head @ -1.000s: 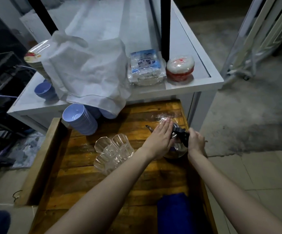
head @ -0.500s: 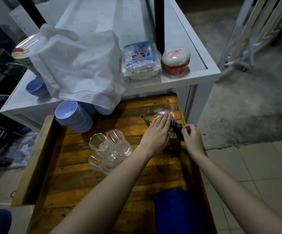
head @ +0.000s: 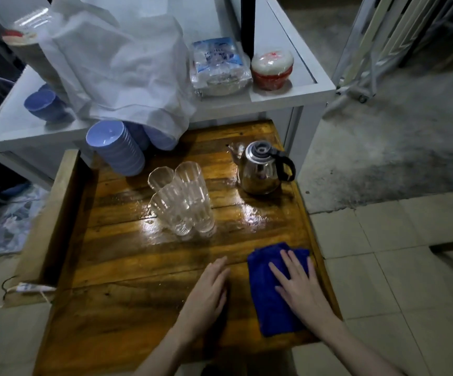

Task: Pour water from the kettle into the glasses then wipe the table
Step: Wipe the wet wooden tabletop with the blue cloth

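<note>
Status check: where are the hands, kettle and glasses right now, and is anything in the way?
Left hand flat on wooden table, empty. Right hand flat on blue cloth. Kettle upright, untouched. Glasses clustered mid-table, beside a wet patch.

A small food stall or eatery. A white counter (head: 282, 96) holds stacked blue bowls (head: 116, 150), wrapped packets (head: 218, 66) and plates (head: 19, 44), above a wet wooden table (head: 127, 267) with glasses (head: 184, 204) and kettle (head: 260, 169), on bare concrete and tile.

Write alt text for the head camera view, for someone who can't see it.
A right hand lies flat on a blue cloth on a wet wooden table, left hand beside it; beyond stand clear glasses and a steel kettle.
</note>
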